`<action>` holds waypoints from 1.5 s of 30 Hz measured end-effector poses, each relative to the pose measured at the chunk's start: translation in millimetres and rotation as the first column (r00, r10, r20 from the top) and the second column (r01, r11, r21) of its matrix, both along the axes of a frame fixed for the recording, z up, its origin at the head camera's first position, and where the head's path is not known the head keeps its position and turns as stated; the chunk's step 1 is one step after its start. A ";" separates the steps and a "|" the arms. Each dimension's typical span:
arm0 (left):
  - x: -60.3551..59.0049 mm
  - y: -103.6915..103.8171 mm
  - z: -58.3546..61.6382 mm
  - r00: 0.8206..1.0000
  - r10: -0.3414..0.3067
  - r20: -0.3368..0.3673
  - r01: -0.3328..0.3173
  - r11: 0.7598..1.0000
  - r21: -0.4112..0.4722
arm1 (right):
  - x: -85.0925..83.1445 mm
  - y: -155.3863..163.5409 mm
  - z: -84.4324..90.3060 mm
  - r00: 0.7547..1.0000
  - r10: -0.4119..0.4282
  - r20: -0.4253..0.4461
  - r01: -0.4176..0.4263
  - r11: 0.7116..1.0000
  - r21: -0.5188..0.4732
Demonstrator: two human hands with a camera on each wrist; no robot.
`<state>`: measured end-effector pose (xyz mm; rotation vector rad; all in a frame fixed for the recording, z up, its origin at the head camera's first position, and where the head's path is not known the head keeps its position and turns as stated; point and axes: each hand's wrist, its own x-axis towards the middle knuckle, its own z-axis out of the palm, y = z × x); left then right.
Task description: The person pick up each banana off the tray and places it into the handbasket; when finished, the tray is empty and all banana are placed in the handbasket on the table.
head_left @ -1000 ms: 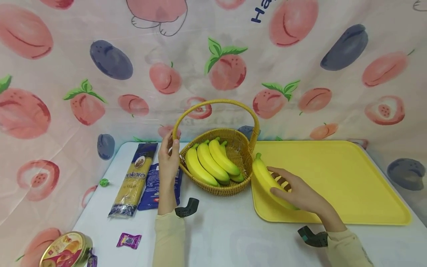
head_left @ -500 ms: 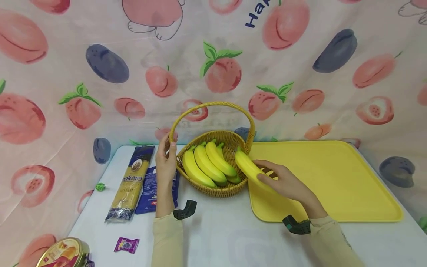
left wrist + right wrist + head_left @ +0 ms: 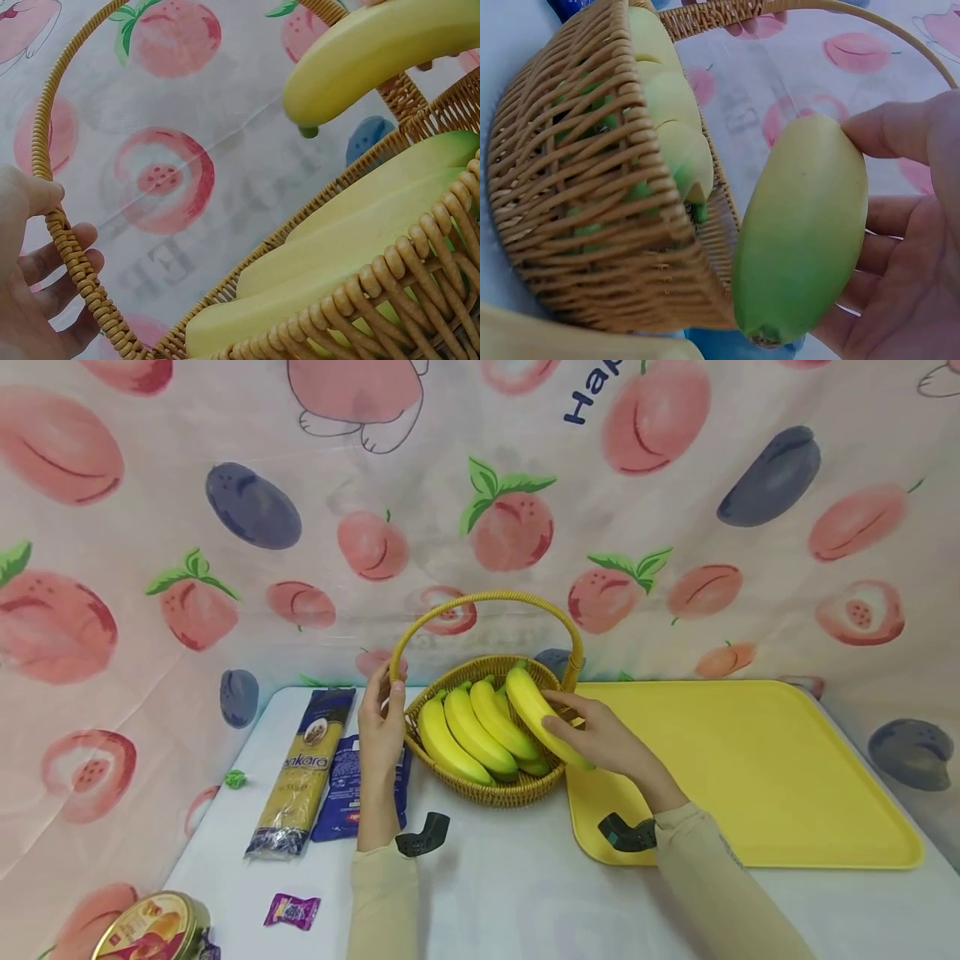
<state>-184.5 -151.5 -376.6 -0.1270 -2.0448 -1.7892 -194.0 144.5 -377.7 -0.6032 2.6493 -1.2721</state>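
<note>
Bananas (image 3: 472, 735) already fill the basket (image 3: 517, 789); right hand (image 3: 600, 739) grips one more banana (image 3: 536, 710) over its rim, unreleased, while left hand (image 3: 381, 727) holds the handle.

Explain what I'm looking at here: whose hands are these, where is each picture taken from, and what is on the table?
No machine here: a person works with two bare hands and wears three cameras. The wide picture comes from the head camera, looking down at a white table. The other two come from small cameras strapped at each wrist, so they show close-ups.

The left hand grips the base of the handle of a woven yellow wicker basket, which holds a bunch of yellow bananas. The right hand holds a single yellow banana over the basket's right rim; the right wrist view shows it up close.

Beside the basket lies a flat yellow plastic tray. To the left lie a long spaghetti packet, a blue packet, a purple wrapped sweet, a small green sweet and a round biscuit tin.
</note>
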 end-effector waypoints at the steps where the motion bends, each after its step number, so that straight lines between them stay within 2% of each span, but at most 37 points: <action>1: 0.3 0.0 0.8 1.000 0.003 -0.003 -0.003 1.000 -0.005 | -3.0 -2.9 0.8 1.000 -0.003 0.005 0.003 1.000 0.007; 7: -1.5 -1.8 2.2 1.000 0.000 -0.006 0.000 1.000 -0.014 | -21.6 -19.9 5.5 1.000 0.002 0.012 -0.003 0.999 0.040; 14: -14.7 -6.7 -19.0 1.000 -0.010 0.010 0.010 1.000 0.011 | -42.0 -29.6 0.3 1.000 0.004 0.009 -0.005 0.996 0.088; 17: -15.6 -6.8 -23.8 1.000 0.007 -0.006 -0.007 1.000 0.001 | -46.6 -31.8 -3.9 1.000 -0.006 0.028 0.003 0.993 0.116; 28: -19.1 -6.8 -27.3 0.999 0.022 -0.035 -0.022 1.000 -0.013 | -48.1 -36.8 -9.0 1.000 -0.017 -0.004 0.017 0.969 0.245; 37: -4.0 -0.4 -4.8 1.000 -0.019 -0.007 0.019 1.000 -0.011 | -45.3 -41.4 -13.0 0.998 -0.055 0.009 0.049 0.944 0.326; 45: -18.1 -9.0 -24.3 1.000 0.017 -0.017 -0.017 1.000 -0.015 | -47.3 -46.9 -10.7 1.000 -0.029 0.009 0.025 0.940 0.339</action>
